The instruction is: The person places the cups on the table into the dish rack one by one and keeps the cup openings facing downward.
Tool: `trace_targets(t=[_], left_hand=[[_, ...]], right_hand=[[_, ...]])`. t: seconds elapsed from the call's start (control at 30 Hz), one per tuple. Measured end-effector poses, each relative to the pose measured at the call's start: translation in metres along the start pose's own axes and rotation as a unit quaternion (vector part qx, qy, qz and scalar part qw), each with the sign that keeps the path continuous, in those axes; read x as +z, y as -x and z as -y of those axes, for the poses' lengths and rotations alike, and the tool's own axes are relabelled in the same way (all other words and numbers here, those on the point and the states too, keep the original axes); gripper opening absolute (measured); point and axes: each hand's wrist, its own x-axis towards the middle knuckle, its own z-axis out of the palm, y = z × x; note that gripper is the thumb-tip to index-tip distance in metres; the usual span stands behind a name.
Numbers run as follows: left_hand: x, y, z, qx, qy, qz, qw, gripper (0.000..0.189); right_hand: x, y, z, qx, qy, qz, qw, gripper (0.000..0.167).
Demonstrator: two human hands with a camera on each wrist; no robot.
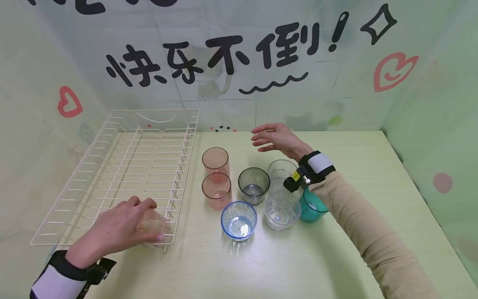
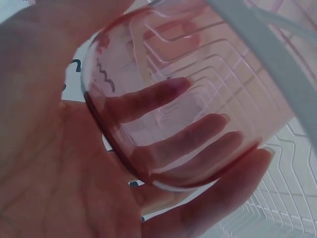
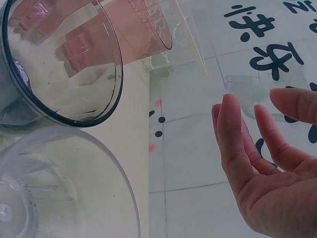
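Observation:
My left hand (image 1: pixel 125 224) grips a pink glass (image 1: pixel 152 224) at the near right corner of the white wire rack (image 1: pixel 189 145). Through the glass wall (image 2: pixel 198 54), the left wrist view shows fingers wrapped along its side and rack wires behind it. My right hand (image 1: pixel 280 139) hovers empty beyond the glasses, fingers spread and gently bent. Below that forearm stand two clear glasses, one farther back (image 1: pixel 280 168) and one nearer (image 1: pixel 282 211). A teal glass (image 1: pixel 313 205) is partly hidden by the sleeve.
Two pink glasses, one far (image 1: pixel 215 160) and one near (image 1: pixel 216 191), stand right of the rack. Beside them are a grey glass (image 1: pixel 254 185) and a blue-rimmed glass (image 1: pixel 239 222). A printed backdrop (image 1: pixel 224 91) rises behind the pale table (image 1: pixel 358 166).

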Motion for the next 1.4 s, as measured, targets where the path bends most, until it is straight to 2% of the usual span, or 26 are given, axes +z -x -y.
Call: trace_targets(t=[0.37,0.57,0.77,1.07,1.4], left_hand=[[-0.003,0.003,0.0,-0.012,0.04,0.017,0.999,0.085],[-0.003,0.004,0.0,-0.019,0.048,0.022,0.9984,0.092],[-0.005,0.006,0.0,-0.023,0.055,0.004,0.9982,0.098],[-0.013,0.004,-0.005,-0.023,0.063,-0.004,0.9977,0.101],[-0.019,-0.005,-0.014,-0.02,0.029,-0.034,0.9988,0.098]], right_hand=[[0.002,0.001,0.001,0.002,0.0,0.0,1.0,0.036],[0.002,0.001,0.001,0.001,0.002,0.002,1.0,0.036],[0.0,0.001,0.001,-0.002,0.003,0.002,1.0,0.037],[-0.001,0.0,0.001,-0.001,0.003,0.001,1.0,0.036],[-0.008,0.003,0.002,0.008,0.004,-0.015,0.9998,0.033]])
